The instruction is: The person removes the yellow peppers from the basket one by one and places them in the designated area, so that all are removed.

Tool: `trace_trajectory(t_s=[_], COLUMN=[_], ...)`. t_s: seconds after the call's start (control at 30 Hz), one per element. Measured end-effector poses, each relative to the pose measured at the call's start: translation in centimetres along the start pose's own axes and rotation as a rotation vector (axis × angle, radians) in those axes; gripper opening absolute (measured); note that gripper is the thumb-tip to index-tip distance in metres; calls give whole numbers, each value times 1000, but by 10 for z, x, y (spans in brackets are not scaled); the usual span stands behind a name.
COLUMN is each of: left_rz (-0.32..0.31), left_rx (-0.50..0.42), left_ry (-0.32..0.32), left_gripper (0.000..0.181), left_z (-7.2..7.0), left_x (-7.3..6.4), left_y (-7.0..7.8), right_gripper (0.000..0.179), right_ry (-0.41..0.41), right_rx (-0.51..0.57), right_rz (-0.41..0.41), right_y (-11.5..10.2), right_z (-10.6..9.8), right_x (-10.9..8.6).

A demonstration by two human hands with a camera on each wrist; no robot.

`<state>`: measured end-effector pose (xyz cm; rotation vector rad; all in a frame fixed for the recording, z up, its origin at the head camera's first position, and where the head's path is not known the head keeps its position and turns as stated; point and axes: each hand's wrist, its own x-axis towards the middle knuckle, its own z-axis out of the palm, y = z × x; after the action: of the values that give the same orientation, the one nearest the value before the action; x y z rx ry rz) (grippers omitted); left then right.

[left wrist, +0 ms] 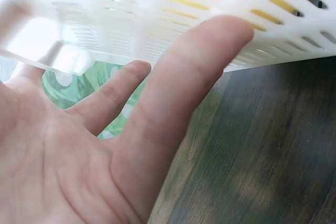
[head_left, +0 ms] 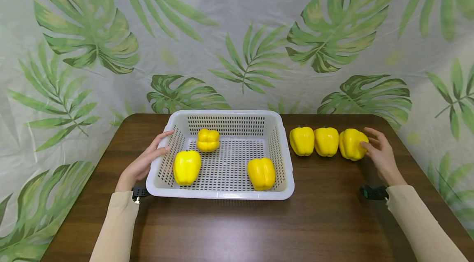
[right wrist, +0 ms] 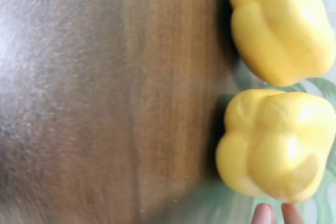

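A white slotted plastic basket [head_left: 225, 195] stands on the dark wooden table. My left hand [head_left: 142, 163] is at its left side, with the thumb and fingers largely straight against the rim and wall; in the left wrist view the thumb [left wrist: 173, 82] lies across the slotted wall [left wrist: 131, 19]. Inside the basket are three yellow bell peppers, one at the back left [head_left: 208, 140], one at the front left [head_left: 187, 167] and one at the front right [head_left: 261, 174]. My right hand [head_left: 383, 157] is spread beside a yellow bell pepper [head_left: 352, 144], fingertips right at its side.
Two more yellow bell peppers, a left one [head_left: 301, 141] and a middle one [head_left: 326, 142], complete a row of three right of the basket. Behind the table [head_left: 237, 233] hangs a leaf-patterned cloth [head_left: 252, 3]. Dark camera mounts [head_left: 373, 192] sit at both wrists.
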<state>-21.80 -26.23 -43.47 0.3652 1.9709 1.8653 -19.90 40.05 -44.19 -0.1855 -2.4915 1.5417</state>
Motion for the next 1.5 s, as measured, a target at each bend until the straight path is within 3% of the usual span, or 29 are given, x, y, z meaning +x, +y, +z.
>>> trace_trajectory(t_s=[0.1, 0.23, 0.43, 0.67, 0.87, 0.9, 1.1, 1.17, 1.5], left_rz=[-2, -6, -5, 1, 0, -1, 1, 2, -4], left_rx=[2, 5, -4, -12, -16, -17, -18, -14, -7], left_ry=[4, 8, 5, -2, -2, -2, -4, -5, 4], left_gripper=[57, 57, 57, 57, 57, 57, 56, 56, 55], left_z=[0, 0, 0, 0, 0, 0, 1, 1, 1], left_x=[0, -1, -1, -2, -2, -2, -2, -1, -1], left_y=[0, 0, 0, -1, -1, -1, 0, 1, 2], right_gripper=[48, 42, 34, 30, 31, 31, 32, 33, 33], right_ry=[54, 116, 140, 67, -52, -100, -235, -248, -364], right_rx=[41, 176, 367, 465, 489, 540, 513, 445, 329], right_rz=[-18, -43, -77, -118, -120, -126, -124, -117, -105], right_y=[-4, -12, -27, -43, -57, -48, -64, -84, -113], right_z=[-3, -5, 0, 14, 29, 30, 44, 52, 81], right_x=[0, 1, -1, -5, -8, -1, -6, -16, -25])
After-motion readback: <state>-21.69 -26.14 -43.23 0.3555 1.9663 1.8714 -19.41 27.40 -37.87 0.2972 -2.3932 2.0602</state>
